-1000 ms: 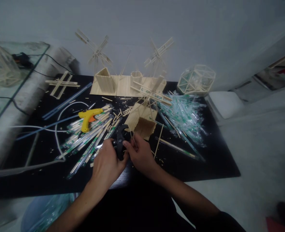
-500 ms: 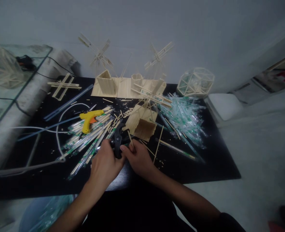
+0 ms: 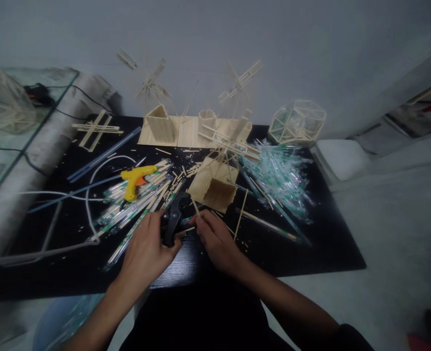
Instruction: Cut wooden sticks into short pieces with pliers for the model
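My left hand [image 3: 147, 248] is wrapped round a black hand cutter [image 3: 173, 217], its head pointing away from me. Between the fingertips of my right hand [image 3: 217, 239] is a thin wooden stick [image 3: 195, 207], slanting up and left towards the cutter's head. A short pale stick piece [image 3: 186, 230] shows by my left thumb; whether the thumb touches it I cannot tell. Just beyond my hands, a windmill-like stick model [image 3: 226, 148] stands on a wooden base [image 3: 200, 183], with a hollow stick-walled box [image 3: 219, 195] at its near end.
A yellow glue gun [image 3: 137, 180] lies on wrapped chopsticks [image 3: 127, 222] at the left. Clear and green wrappers [image 3: 279, 175] heap at the right. More stick models, including a walled triangular holder [image 3: 160, 124], stand along the back. A white cable [image 3: 89, 214] loops across the black table [image 3: 310, 258].
My hands have moved apart. My left hand and the cutter have shifted slightly left, and a short stick piece now shows between the hands.
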Motion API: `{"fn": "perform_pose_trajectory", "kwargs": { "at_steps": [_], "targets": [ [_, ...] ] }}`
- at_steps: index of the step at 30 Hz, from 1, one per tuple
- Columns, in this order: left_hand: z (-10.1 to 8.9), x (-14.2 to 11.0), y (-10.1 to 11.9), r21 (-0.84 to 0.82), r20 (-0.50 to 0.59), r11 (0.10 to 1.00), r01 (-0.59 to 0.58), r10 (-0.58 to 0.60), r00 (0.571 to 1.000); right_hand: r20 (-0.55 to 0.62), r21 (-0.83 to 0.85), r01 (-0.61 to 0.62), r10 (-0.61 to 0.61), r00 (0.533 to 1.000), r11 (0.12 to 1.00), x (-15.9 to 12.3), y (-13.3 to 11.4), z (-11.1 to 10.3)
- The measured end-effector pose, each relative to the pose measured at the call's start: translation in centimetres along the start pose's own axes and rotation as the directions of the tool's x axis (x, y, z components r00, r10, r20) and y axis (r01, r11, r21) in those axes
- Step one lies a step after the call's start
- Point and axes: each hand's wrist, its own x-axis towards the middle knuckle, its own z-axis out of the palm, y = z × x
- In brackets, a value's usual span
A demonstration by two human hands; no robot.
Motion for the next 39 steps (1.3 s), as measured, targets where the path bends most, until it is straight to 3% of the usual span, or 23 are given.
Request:
{"fn": "perform_pose_trajectory", "kwargs": {
  "at_steps": [12, 33, 39],
  "targets": [
    [0.9, -0.6, 0.0, -0.016, -0.057, 0.997, -0.077, 0.076, 0.995, 0.023, -0.048, 0.010, -0.009, 1.000, 0.999, -0.1, 0.4, -0.2],
    [0.6, 0.1, 1.1, -0.044, -0.029, 0.996, 0.073, -0.075, 0.997, -0.010, -0.138, 0.028, -0.029, 1.000, 0.990, -0.8, 0.3, 0.2],
    [-0.8, 2.0, 0.1, -0.078, -0.131, 0.969, 0.232, -0.241, 0.962, 0.090, -0.079, 0.011, -0.004, 0.996, 0.997, -2.2, 0.8, 0.9]
  ]
}}
